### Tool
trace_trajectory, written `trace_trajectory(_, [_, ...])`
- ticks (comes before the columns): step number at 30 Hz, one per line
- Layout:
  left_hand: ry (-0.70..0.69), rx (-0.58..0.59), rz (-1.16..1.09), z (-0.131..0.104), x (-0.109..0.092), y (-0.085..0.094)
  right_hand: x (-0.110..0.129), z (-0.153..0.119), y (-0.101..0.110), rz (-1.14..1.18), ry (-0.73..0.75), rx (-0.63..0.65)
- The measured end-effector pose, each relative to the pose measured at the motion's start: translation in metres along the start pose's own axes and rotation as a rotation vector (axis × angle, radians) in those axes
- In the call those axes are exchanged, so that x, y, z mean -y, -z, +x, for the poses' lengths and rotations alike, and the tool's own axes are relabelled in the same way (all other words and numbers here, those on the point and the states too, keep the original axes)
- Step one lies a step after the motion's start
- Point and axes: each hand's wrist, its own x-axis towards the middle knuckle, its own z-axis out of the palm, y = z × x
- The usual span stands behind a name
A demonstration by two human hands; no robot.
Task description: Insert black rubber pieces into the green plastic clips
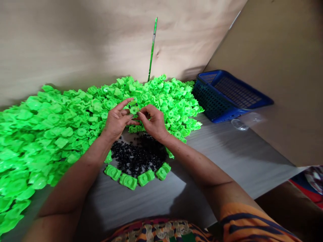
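My left hand (115, 121) grips a small green plastic toy car body (133, 109) between thumb and fingers, its hollow underside towards me. A black wheel axle (133, 105) lies across the far end of that body. Close against the body's near right edge, my right hand (154, 121) is closed in a pinch. What sits between its fingertips is too small and covered to make out. Below both hands spreads a heap of small black axle pieces (137, 156). Several green car bodies (128, 181) lie in a curved row along its near side.
A large pile of green car bodies (55, 131) covers the left and back of the grey table (161, 198). At the back right a blue plastic basket (214, 104) stands tilted, with a clear round plastic piece (239, 125) beside it. Wooden panels (101, 40) rise behind and on the right.
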Motion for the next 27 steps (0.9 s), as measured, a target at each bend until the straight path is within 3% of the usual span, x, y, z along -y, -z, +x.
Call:
trace_trajectory(5, [-0.006, 0.04, 0.046, -0.001, -0.006, 0.002, -0.004, 0.002, 0.0, 0.082, 0.016, 0.007])
trace_trajectory(11, [-0.011, 0.04, 0.068, -0.002, -0.009, 0.0, -0.004, 0.003, -0.003, 0.346, -0.161, 0.058])
trace_trajectory(17, [-0.023, 0.061, 0.099, -0.002, -0.005, 0.002, -0.005, 0.004, -0.008, 0.528, -0.238, 0.048])
trace_trajectory(27, [-0.076, -0.035, 0.132, -0.001, 0.002, -0.002, -0.012, 0.0, -0.015, 0.566, -0.242, 0.047])
